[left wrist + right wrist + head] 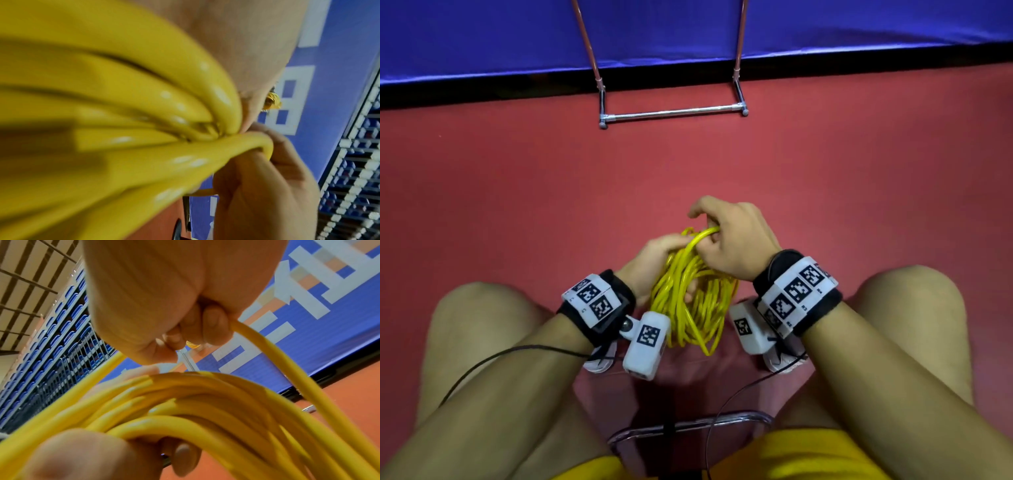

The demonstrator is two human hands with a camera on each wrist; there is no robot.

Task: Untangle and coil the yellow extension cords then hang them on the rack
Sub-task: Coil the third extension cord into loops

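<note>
Red floor [517, 192] filling most of the scene, edged at the far side by a blue banner [482, 37]. Against that far edge, a metal rack [671, 113] with a silver bottom bar, well apart from the hands. Between two bare knees near the camera, a bundle of yellow cord [691, 294] gathered in loops, held above the floor. At the bundle's left side, left hand [654, 263], fingers curled round the loops. At its top, right hand [729, 240], fingers clenched on a single yellow strand.
</note>
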